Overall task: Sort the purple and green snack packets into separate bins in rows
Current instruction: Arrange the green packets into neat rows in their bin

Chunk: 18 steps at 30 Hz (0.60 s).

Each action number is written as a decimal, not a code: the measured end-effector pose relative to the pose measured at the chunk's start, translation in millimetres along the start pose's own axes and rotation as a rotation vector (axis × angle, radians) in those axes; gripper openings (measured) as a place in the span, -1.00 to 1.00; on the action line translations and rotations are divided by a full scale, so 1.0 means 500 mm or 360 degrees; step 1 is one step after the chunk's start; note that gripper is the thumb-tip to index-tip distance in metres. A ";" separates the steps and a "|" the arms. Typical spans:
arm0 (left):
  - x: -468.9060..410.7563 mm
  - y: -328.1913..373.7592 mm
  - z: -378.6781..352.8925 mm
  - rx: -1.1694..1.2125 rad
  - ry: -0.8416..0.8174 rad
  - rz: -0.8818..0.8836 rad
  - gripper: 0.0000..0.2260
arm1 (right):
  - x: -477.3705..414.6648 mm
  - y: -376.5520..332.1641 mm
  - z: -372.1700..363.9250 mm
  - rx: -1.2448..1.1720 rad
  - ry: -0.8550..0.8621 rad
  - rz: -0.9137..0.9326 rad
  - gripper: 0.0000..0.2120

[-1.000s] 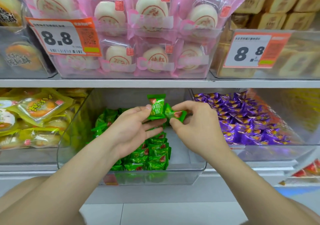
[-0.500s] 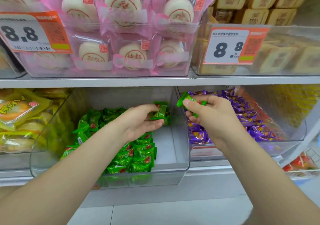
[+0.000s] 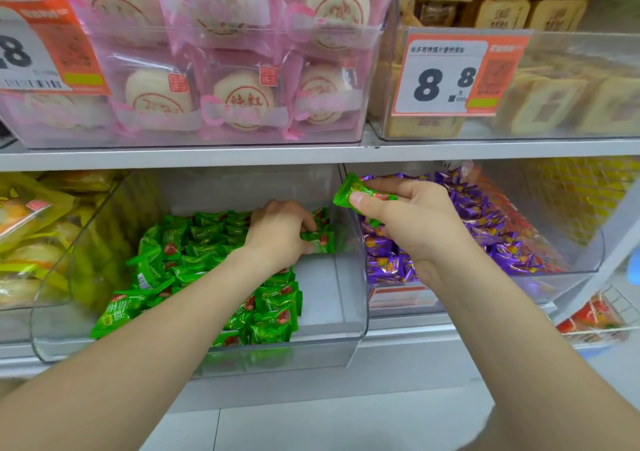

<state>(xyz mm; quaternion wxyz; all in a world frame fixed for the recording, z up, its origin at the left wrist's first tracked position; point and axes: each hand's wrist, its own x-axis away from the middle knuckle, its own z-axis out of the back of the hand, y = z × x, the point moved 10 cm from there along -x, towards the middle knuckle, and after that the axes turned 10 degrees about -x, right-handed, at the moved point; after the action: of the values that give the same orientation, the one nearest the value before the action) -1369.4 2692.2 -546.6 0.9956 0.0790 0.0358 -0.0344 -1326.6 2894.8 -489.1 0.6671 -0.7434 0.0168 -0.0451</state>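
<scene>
Since a second ago the two hands have parted: the left hand has gone down into the green bin, and the right hand has drawn off to the right, above the wall shared with the purple bin. Left fingers curl down and close on a green packet at the back right of the bin. The fingertips are mostly hidden behind the knuckles, so the exact pinch is hard to make out. That packet lies with its long axis roughly left to right, its red-printed face toward the camera, low over the bare bin floor. Another green wrapper shows just behind the fingers, part covered. The right thumb and forefinger clamp a second green packet. Its long axis slants from upper left down to the right, the crimped end jutting out to the left, and the rest is buried in the hand. A scrap of green shows below the thumb; whether it belongs to the same packet I cannot tell. Under the left forearm stand neat rows of green packets, with a loose heap to their left. Purple packets lie piled behind the right hand, some hidden by it. Above, pink-wrapped pastries and a price tag fill the upper shelf, and the left tag is cut off by the frame edge.
</scene>
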 end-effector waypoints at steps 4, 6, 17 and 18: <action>-0.016 0.006 -0.012 -0.0157 0.0016 0.0019 -0.76 | 0.000 0.001 -0.008 -0.0002 -0.0045 0.0015 -0.79; -0.018 0.008 -0.011 -0.0219 0.0036 0.0019 -0.81 | 0.000 0.000 -0.012 0.0044 -0.0046 0.0025 -0.77; 0.006 -0.007 0.032 0.0207 0.0170 -0.0106 -0.74 | 0.008 -0.046 -0.032 0.0753 -0.0092 0.0429 -0.75; 0.017 -0.005 0.050 0.0412 0.0179 -0.0161 -0.71 | 0.014 -0.056 -0.039 0.0859 -0.0130 0.0523 -0.77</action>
<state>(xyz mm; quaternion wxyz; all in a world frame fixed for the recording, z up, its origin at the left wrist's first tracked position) -1359.6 2685.2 -523.2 0.9705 0.2066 0.0909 -0.0845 -1322.1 2877.9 -458.9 0.8387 -0.5281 0.0973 0.0905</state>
